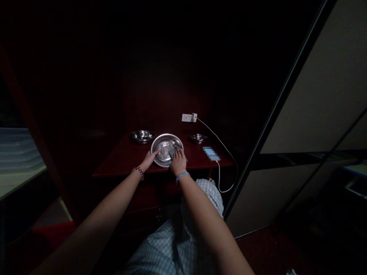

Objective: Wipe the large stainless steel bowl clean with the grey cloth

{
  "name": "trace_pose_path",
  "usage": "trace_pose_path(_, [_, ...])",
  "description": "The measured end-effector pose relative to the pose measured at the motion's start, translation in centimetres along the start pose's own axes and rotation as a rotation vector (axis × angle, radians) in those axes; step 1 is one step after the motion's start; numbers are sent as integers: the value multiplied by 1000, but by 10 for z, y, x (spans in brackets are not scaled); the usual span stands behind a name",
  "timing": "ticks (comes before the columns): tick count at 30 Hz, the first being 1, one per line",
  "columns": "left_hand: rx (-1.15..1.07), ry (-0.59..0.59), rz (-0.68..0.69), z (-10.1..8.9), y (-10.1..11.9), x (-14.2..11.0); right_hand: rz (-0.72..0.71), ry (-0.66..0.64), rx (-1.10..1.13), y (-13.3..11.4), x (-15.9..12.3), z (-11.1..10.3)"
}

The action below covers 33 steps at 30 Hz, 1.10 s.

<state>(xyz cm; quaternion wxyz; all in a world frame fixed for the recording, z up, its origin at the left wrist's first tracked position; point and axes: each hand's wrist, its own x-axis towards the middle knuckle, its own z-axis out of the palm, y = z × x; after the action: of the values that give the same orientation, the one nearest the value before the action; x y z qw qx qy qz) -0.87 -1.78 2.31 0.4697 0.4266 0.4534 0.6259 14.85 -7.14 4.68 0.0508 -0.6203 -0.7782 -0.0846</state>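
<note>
I'm seeing a dim room that looks like an office or bedroom, though I can't tell which: a dark red wooden desk is standing at 12 o'clock holding a stainless steel plate, a wall socket is feeding a white charging cable, and pale sliding panels are closing off 3 o'clock.

And here it is, a round stainless steel dish, shallow and wide-rimmed, lying flat near the front edge of the dark red table, its polished centre gleaming under the light! The left hand is pressed over the near rim, fingers reaching onto the metal. On the right side of the dish, a small bunched grey-blue cloth sits against the steel, pinched by the right hand, with a thin dark piece beside it, too small to make out!
</note>
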Motion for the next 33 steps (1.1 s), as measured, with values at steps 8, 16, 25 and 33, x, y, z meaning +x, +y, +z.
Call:
trace_pose_path(8, [30, 35, 22, 0, -6, 4, -229, -68, 239, 0, -3, 9])
trace_pose_path(16, [34, 46, 47, -2, -8, 6, -389, -110, 393, -9, -10, 8])
trace_pose_path(25, [53, 29, 36, 0, -6, 3, -398, -105, 401, -10, -9, 5])
trace_pose_path(33, [67, 17, -14, -1, -6, 5, -357, -172, 315, -7, -10, -1])
